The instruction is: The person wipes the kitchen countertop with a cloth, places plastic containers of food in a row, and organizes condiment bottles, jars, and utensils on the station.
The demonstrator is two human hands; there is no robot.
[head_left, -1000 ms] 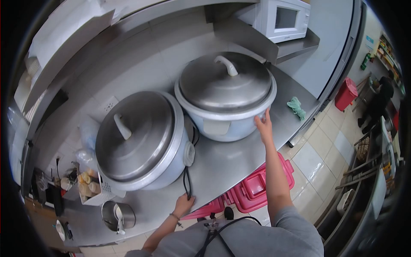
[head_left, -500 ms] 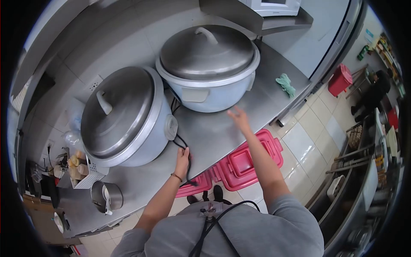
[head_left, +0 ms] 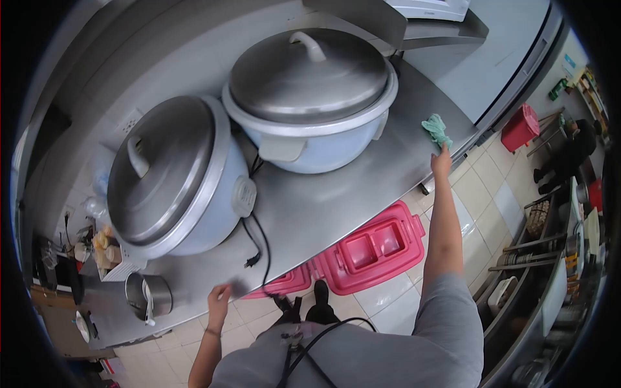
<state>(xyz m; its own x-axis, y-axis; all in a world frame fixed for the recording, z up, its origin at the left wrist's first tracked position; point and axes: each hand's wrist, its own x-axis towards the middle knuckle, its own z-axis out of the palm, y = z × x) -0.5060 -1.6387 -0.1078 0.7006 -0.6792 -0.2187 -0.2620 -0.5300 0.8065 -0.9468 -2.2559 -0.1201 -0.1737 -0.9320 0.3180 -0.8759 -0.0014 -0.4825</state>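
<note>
Right hand (head_left: 441, 160) is out at full reach, fingertips right at the near end of the green cloth (head_left: 437, 130). Cloth sits on the steel counter (head_left: 314, 202), toward its right-hand end, close to the front edge, crumpled.

Key relation: cloth lies straight ahead of the right fingers, just past them. Its longer axis runs away from the hand, far end leaning a little left, so roughly in line with the forearm rather than across it. Fingers meet the short end, not the side.

Right grip: fingertips look to be in contact, but can't tell from here whether they pinch the fabric or only touch it. Cloth rests on the counter as far as I can see.

Left hand (head_left: 219, 299) is loose, fingers part-bent, nothing visible in it. It's by the front edge, well apart from the cloth, so the right is clearly the nearer hand. Nearest to the left: black cord (head_left: 264, 249) hanging over the edge, and the steel pot (head_left: 162, 299) on its other side.

Right-hand cooker (head_left: 315, 152) stands left of the cloth, gap between them, lid on. Left-hand cooker (head_left: 223, 223) is farther off, also lidded. Pink tub (head_left: 343, 279) is below the counter edge, between the two arms.
</note>
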